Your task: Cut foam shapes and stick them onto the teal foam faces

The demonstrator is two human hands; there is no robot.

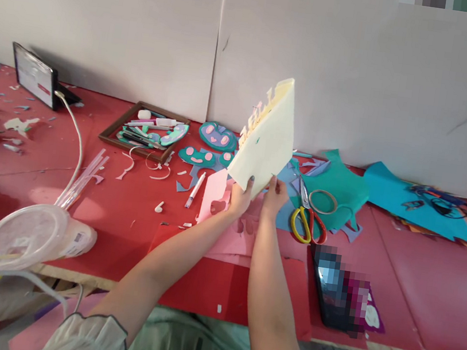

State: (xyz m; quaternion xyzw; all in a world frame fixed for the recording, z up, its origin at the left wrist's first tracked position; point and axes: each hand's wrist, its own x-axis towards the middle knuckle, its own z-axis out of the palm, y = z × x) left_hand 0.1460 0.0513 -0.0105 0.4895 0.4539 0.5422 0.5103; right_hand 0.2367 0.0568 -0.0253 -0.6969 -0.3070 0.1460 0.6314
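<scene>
Above the middle of the red surface (403,268), a cream sheet (270,139) is held up at a tilt, its upper left edge ragged with cut-out notches and strips. Both hands hold it: the left hand (240,199) grips the lower corner with the thumb laid on the near face, and the right hand (274,198) pinches the lower right edge with bent fingers.

Below the hands lie pink sheets (227,245) with holes cut in them, resting over a red sheet (204,289). Just right of the hands are scissors (306,206) with one yellow and one red handle, next to a green sheet (341,181); farther right is a blue sheet (392,188). A phone (327,278) lies near the front edge.

To the left, a white pen (195,190) lies beside the pink sheets, with a white earbud (159,207) near it. Behind are cut-out face shapes (218,137) in teal and purple with pink spots, then a wooden tray (119,119) of pens and scraps. A tablet (34,74) stands at far left, well apart from a clear plastic tub (25,235) at the front.
</scene>
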